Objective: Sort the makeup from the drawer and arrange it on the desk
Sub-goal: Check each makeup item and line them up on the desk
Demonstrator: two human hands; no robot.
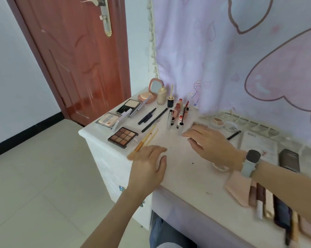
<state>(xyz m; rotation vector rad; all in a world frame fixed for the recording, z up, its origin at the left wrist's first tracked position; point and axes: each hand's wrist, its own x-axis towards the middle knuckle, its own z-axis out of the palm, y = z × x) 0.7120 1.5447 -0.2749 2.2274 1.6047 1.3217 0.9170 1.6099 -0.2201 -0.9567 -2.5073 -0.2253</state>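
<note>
— Head view first: how far along are we with the makeup?

— Well along, we judge. Taking the eyeshadow palette [123, 137] as our landmark, behind it lie two open powder compacts [127, 107], and farther back a pink mirror compact [147, 94] and a foundation bottle [161, 95]. Just right of the palette lie wooden brushes [147, 139], then two black pencils [151, 117], then a cluster of lip tubes [178, 113] standing or lying together. That looks sorted by kind.

— And what is left?

— Far right of the palette, at the near edge of the desk [183, 169], a loose bunch of tubes and sticks [269, 203] lies beside a pink pouch [238, 187], blurred and seemingly unsorted. We see no open drawer, so we cannot tell what remains inside.

— Our hands?

— Our left hand [148, 163] rests near the front edge, just right of and nearer than the palette, fingers curled over something small and pale; we cannot tell what. Our right hand [208, 145], with a watch [251, 161] on the wrist, hovers farther right, fingers loosely spread and gripping nothing we can see.

— The surface and the room?

— A white desk top, smudged in places. Behind the palette hangs a pink patterned curtain [222, 51]; to its left stands a reddish wooden door [76, 59], with a pale tiled floor [34, 176] below.
</note>
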